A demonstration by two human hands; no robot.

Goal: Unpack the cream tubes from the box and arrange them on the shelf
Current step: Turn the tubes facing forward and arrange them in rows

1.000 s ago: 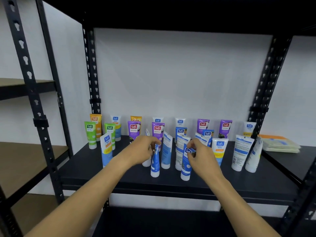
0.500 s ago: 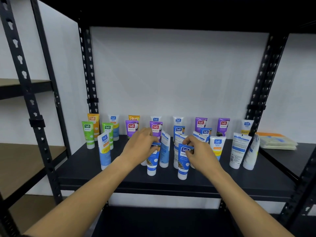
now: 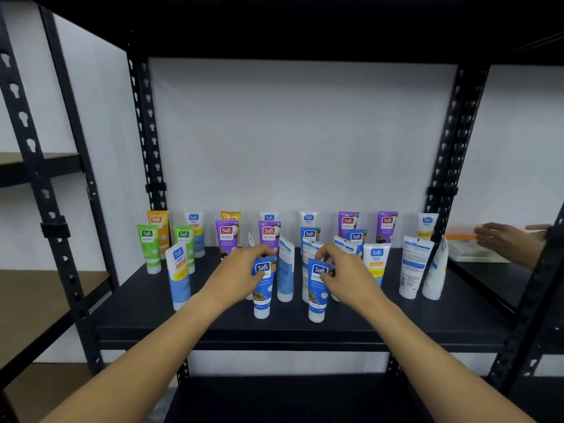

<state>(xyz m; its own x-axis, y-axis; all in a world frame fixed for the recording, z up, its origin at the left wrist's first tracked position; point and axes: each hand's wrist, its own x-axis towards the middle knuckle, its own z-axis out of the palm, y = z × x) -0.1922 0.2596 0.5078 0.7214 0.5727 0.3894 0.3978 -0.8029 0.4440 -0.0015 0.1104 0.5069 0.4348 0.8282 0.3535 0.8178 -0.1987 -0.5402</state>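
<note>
Near the front of the black shelf [image 3: 427, 319] we see two blue tubes standing up. Our left hand [image 3: 241, 277] grips the left blue tube [image 3: 263, 293] near its top with curled fingers. Our right hand [image 3: 348, 276] pinches the right blue tube [image 3: 317, 296]. Bare shelf lies between them and the front edge.

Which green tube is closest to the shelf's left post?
The lime-green plastic tube at the far left; the other green tube stands further right, behind the blue-and-yellow tube.
</note>
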